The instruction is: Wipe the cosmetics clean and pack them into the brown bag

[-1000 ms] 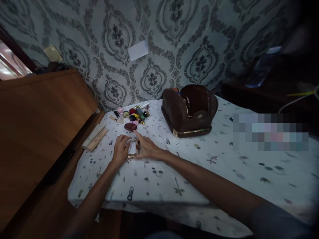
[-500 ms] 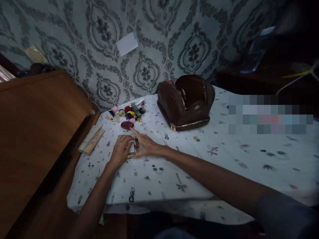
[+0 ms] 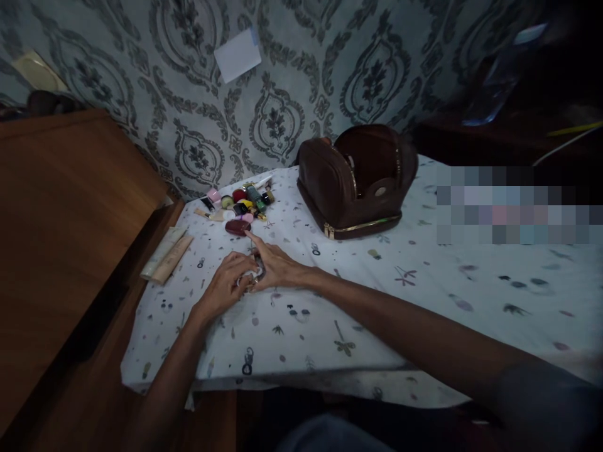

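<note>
My left hand (image 3: 228, 280) and my right hand (image 3: 279, 265) meet low over the white patterned cloth. Between their curled fingers is a small clear, shiny object (image 3: 257, 274), mostly covered, whose kind I cannot make out. My right index finger points forward, its tip close to a dark red oval case (image 3: 238, 227); whether they touch is unclear. Behind the case lies a cluster of small cosmetics, with a green bottle (image 3: 255, 196) among them. To the left, two tubes (image 3: 172, 259) lie side by side.
An open brown toiletry bag (image 3: 351, 188) stands at the back, its zipped flap raised. Wooden furniture (image 3: 70, 207) rises along the left. A clear plastic bottle (image 3: 502, 81) is at the dark far right, and a blurred-out patch covers part of the cloth's right side.
The view has shifted slightly. My left fingers have closed in further around the small shiny object, so less of it shows; both hands stay in nearly the same spot.
</note>
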Demonstrator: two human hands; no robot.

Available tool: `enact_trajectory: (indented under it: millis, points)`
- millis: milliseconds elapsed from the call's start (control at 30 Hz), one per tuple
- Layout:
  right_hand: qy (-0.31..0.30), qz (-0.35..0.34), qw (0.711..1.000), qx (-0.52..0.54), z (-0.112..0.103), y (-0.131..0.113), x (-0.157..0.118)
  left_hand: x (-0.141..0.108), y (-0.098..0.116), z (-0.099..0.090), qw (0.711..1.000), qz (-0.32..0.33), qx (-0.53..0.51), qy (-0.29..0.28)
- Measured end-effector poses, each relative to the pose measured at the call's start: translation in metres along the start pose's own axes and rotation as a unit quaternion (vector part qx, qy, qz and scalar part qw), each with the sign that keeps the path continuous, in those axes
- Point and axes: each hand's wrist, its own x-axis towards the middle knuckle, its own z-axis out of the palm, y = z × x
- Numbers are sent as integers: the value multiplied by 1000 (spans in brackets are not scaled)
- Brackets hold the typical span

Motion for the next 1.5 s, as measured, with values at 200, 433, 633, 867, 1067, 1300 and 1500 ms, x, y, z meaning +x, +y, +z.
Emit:
enact_trajectory:
  millis: [200, 433, 633, 867, 1067, 1300, 1500]
  points:
    - [1, 2, 1000, 18, 1, 2, 0, -12, 8, -6, 999, 26, -27, -20]
    - [-4, 15, 1000, -2, 2, 1, 0, -9, 1, 2, 1000, 11, 21, 5]
    - [7, 4, 1000, -3, 4, 3, 0, 6, -13, 4, 997, -35, 54, 41]
    - [4, 9, 1000, -5, 3, 2, -1, 6, -29, -5, 988, -108, 108, 39]
    - [-7, 35, 999, -21, -1, -4, -2, -9, -33, -10, 977, -167, 118, 64]
    - [-27, 48, 998, -33, -2, -7, -2, -30, -32, -7, 974, -174, 88, 112]
    - [-28, 40, 998, -32, -2, -7, -3, -53, -16, -4, 976, -160, 56, 135]
